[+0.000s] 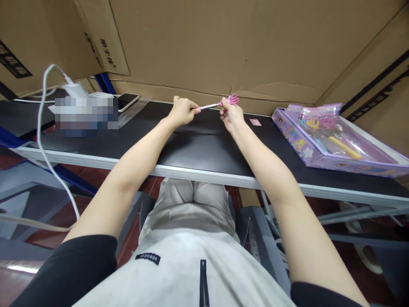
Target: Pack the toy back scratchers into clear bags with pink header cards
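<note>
A small back scratcher [209,106] with a silver rod and a pink claw-like head [234,99] is stretched level between my hands, above the back of the black tabletop. My left hand [182,111] is closed around its pink handle end. At the other end, the fingers of my right hand [232,116] pinch the rod just below the head, whose prongs point up and right. My right fingers partly hide the joint between rod and head. A small pink card [255,122] lies on the table to the right of my right hand.
At right, a purple open box [306,149] holds similar scratchers in clear plastic bags. On the left are a phone [128,101], a white charger [76,90] with its cable, and a blurred-out item [86,115]. Cardboard walls [204,47] stand behind the black table [207,149].
</note>
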`<state>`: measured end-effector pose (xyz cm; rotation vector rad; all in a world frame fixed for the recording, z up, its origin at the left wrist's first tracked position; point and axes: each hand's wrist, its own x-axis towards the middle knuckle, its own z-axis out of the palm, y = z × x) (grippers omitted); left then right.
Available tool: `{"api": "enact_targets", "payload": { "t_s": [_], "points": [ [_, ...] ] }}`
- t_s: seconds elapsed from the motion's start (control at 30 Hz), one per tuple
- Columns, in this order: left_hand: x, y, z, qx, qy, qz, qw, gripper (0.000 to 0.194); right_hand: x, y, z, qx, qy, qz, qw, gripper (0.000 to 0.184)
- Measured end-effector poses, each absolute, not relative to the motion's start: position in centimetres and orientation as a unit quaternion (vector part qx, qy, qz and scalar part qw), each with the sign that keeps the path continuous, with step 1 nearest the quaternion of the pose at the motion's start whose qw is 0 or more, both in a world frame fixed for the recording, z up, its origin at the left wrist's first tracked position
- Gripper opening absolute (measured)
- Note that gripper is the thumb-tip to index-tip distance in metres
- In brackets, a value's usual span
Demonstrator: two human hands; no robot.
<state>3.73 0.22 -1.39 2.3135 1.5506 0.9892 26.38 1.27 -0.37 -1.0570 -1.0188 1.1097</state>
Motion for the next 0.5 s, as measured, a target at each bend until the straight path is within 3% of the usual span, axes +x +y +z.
{"api": "enact_targets", "payload": {
  "t_s": [0.3, 0.5],
  "points": [
    [3.7, 0.1, -1.4, 0.768, 0.555, 0.305, 0.1, 0.021, 25.3, 0.2, -1.1, -0.492, -0.47, 0.469, 0.563, 0.05],
    [3.7, 0.6, -1.3, 0.76, 0.56, 0.314, 0.101, 0.022, 24.8, -0.1, -0.6, -0.485, -0.462, 0.473, 0.572, 0.041]
  ]
}}
